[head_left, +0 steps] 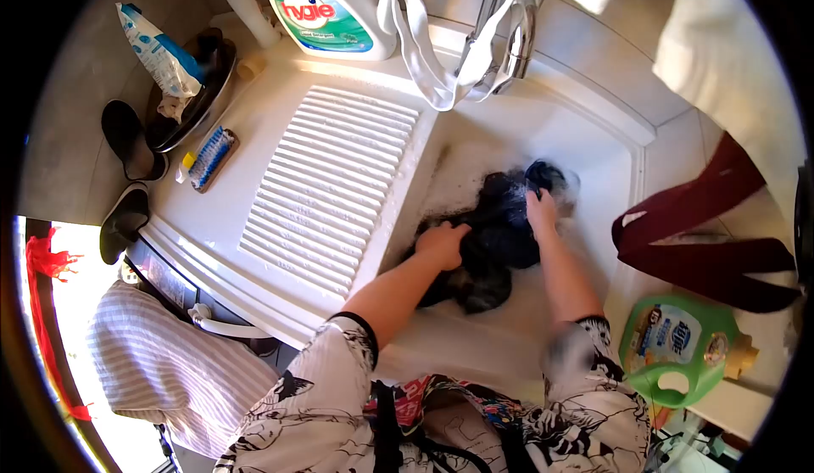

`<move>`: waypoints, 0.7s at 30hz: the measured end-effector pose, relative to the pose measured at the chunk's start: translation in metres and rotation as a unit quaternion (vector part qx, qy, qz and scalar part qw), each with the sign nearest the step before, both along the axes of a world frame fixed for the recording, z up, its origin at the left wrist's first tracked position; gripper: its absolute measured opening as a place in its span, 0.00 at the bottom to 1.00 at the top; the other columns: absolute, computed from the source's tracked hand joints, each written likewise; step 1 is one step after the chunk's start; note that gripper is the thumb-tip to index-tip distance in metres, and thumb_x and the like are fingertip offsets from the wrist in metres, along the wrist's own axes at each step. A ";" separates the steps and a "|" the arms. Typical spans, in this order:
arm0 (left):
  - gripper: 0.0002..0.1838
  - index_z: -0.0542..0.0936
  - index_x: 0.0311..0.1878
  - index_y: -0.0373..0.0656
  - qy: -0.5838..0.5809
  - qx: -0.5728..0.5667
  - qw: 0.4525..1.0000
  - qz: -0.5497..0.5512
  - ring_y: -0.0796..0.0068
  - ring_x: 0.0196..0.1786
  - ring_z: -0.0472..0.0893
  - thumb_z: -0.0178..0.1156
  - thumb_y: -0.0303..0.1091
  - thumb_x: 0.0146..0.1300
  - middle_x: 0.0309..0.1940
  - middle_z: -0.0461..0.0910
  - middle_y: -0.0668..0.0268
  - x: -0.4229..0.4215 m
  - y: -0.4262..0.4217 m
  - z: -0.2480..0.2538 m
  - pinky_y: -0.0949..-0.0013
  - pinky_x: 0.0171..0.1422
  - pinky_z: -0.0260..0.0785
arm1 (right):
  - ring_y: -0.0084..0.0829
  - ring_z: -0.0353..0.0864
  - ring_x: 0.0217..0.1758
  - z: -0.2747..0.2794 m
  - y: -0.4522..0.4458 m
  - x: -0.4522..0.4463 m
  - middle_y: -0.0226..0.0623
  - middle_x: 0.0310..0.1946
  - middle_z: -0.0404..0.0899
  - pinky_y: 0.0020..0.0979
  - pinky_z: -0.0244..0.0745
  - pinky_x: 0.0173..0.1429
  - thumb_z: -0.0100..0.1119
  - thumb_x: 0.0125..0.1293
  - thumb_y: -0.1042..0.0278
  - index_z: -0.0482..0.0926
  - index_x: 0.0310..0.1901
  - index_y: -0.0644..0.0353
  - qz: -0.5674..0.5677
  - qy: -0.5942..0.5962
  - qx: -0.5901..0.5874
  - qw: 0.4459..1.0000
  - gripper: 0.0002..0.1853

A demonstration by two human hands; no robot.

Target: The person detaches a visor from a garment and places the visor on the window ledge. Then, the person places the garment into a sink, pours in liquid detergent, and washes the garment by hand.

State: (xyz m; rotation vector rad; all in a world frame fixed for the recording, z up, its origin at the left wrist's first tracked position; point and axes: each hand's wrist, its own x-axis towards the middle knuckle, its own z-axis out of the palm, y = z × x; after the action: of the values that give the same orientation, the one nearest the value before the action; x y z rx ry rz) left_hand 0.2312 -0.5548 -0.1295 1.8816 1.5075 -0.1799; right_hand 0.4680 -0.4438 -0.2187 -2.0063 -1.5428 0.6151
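Observation:
Dark wet cloth [500, 227] lies in soapy water in the white sink basin [585, 125]. My left hand [443, 246] presses on the left part of the cloth, its fingers closed around some of it as far as I can see. Farther right and up, my right hand [541, 208] grips the cloth near its upper right end, with the thumb on top. Suds surround the cloth. To the left of the basin is a ribbed white washboard surface [331, 184], wet along its right edge.
A white detergent bottle [331, 11] stands behind the washboard, beside the faucet [517, 40] with white straps hanging over it. A blue-bristled brush [212, 159] lies at left. Maroon cloth [704, 210] and a green bottle [678, 346] are at right.

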 end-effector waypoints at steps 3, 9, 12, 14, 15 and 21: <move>0.38 0.62 0.66 0.54 0.003 -0.044 0.998 0.050 0.54 0.54 0.75 0.62 0.28 0.49 0.55 0.71 0.56 -0.006 -0.005 0.043 0.57 0.55 0.70 | 0.39 0.79 0.42 0.060 -0.057 -0.003 0.43 0.36 0.80 0.36 0.74 0.49 0.53 0.55 0.60 0.76 0.47 0.66 -0.121 0.408 -0.055 0.903 0.21; 0.41 0.60 0.66 0.50 -0.043 0.076 0.991 -0.103 0.52 0.53 0.76 0.60 0.23 0.45 0.53 0.73 0.54 -0.044 -0.032 0.117 0.57 0.55 0.69 | 0.37 0.80 0.38 0.166 -0.128 0.023 0.41 0.35 0.79 0.37 0.77 0.47 0.54 0.50 0.64 0.78 0.42 0.64 -0.118 0.622 -0.013 0.774 0.18; 0.41 0.61 0.66 0.48 -0.188 0.104 0.969 -0.119 0.47 0.53 0.75 0.57 0.20 0.43 0.54 0.72 0.52 -0.065 -0.040 0.138 0.57 0.57 0.68 | 0.41 0.81 0.40 0.215 -0.143 0.035 0.44 0.39 0.81 0.40 0.78 0.49 0.52 0.51 0.62 0.78 0.41 0.65 -0.151 0.661 -0.020 0.734 0.19; 0.41 0.59 0.67 0.46 -0.317 -0.028 0.948 0.015 0.51 0.56 0.74 0.54 0.17 0.44 0.57 0.72 0.53 -0.073 -0.036 0.155 0.61 0.61 0.65 | 0.41 0.81 0.41 0.243 -0.153 0.043 0.43 0.39 0.81 0.40 0.78 0.50 0.52 0.52 0.61 0.78 0.41 0.65 -0.140 0.682 -0.018 0.717 0.19; 0.41 0.59 0.67 0.46 -0.318 -0.033 0.948 0.014 0.51 0.56 0.74 0.54 0.17 0.44 0.57 0.72 0.53 -0.074 -0.033 0.153 0.61 0.61 0.65 | 0.41 0.81 0.41 0.254 -0.158 0.045 0.43 0.39 0.81 0.40 0.77 0.50 0.52 0.53 0.61 0.78 0.41 0.65 -0.125 0.701 -0.016 0.702 0.18; 0.39 0.55 0.70 0.37 -0.399 -0.379 0.830 0.095 0.54 0.54 0.76 0.52 0.35 0.54 0.55 0.74 0.48 -0.056 -0.024 0.087 0.64 0.62 0.64 | 0.39 0.80 0.42 0.239 -0.132 0.041 0.42 0.39 0.80 0.39 0.76 0.52 0.53 0.56 0.62 0.77 0.45 0.64 -0.123 0.733 0.008 0.668 0.18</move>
State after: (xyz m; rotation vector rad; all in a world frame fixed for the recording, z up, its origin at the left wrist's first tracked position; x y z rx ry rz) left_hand 0.1753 -0.5784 -0.0429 0.9463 0.8242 0.0966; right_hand 0.5088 -0.5754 0.0206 -0.9106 -0.2231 1.5098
